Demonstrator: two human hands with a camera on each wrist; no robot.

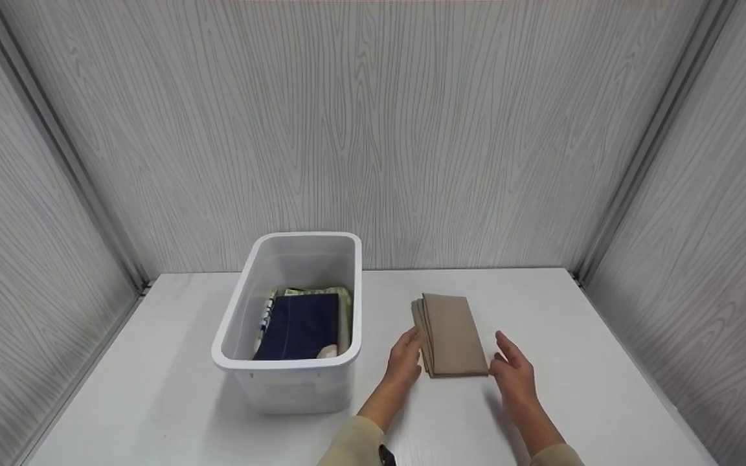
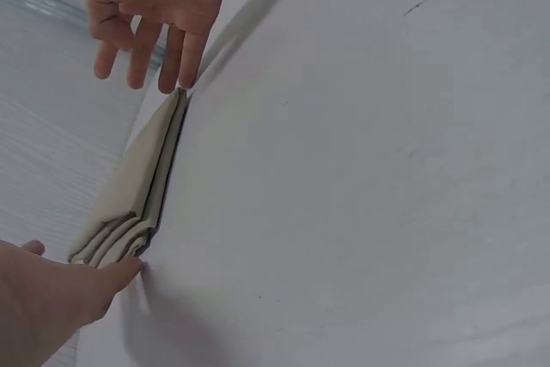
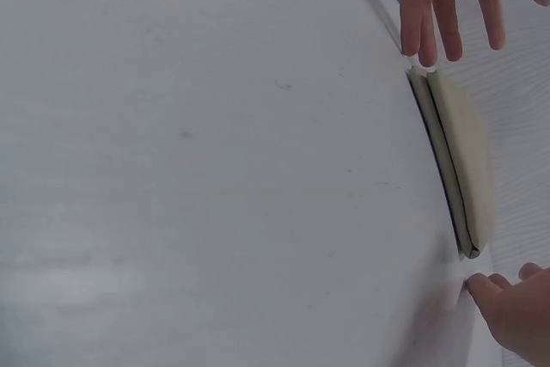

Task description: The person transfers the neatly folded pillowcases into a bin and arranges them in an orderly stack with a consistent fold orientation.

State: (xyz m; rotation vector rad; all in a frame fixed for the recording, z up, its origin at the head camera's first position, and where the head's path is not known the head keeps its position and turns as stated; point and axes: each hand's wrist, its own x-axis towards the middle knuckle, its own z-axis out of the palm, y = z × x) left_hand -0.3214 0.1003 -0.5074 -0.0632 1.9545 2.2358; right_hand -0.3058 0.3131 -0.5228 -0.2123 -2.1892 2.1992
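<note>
A folded tan cloth lies on the white table, its stacked layers showing along the left side. My left hand is at that layered edge, fingers extended; the left wrist view has the fingertips right at the folds, and whether they press on them I cannot tell. On the opposite side, my right hand is by the cloth's near right corner with its fingers loosely spread. In the right wrist view, a small gap separates the right fingertips from the cloth's end. Neither hand grips anything.
Left of the cloth stands a white plastic bin. Inside are a dark blue folded cloth and green-yellow patterned fabric. Grey wood-grain panels enclose the table at the back and both sides.
</note>
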